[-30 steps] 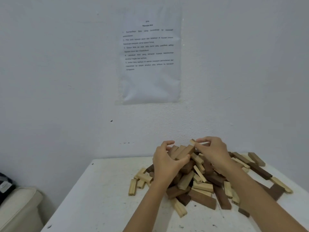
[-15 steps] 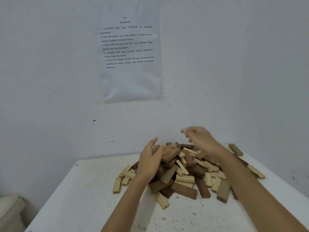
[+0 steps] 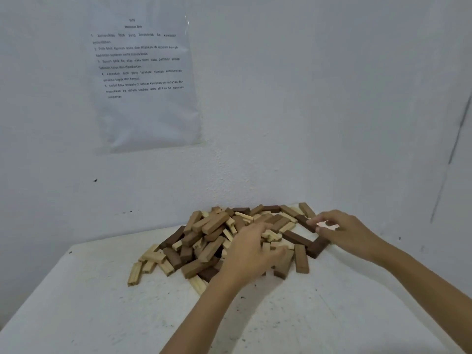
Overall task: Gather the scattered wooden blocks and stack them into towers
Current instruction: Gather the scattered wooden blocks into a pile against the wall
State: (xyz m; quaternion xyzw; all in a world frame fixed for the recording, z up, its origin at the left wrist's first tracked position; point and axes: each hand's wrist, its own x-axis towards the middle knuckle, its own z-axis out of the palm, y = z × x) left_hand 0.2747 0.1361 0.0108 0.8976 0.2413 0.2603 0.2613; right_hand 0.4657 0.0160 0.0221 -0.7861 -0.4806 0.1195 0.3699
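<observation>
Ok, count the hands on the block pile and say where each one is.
2. The left hand lies over the middle of the block pile; the right hand is at the pile's right edge, by a dark block. No third hand shows.

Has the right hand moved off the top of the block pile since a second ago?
Yes. The right hand has shifted right, from the top middle of the block pile to its right edge.

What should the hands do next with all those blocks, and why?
Probably pick one dark block by the right hand and lay it on the table as a tower base: the blocks all lie in one heap, no tower started.
</observation>
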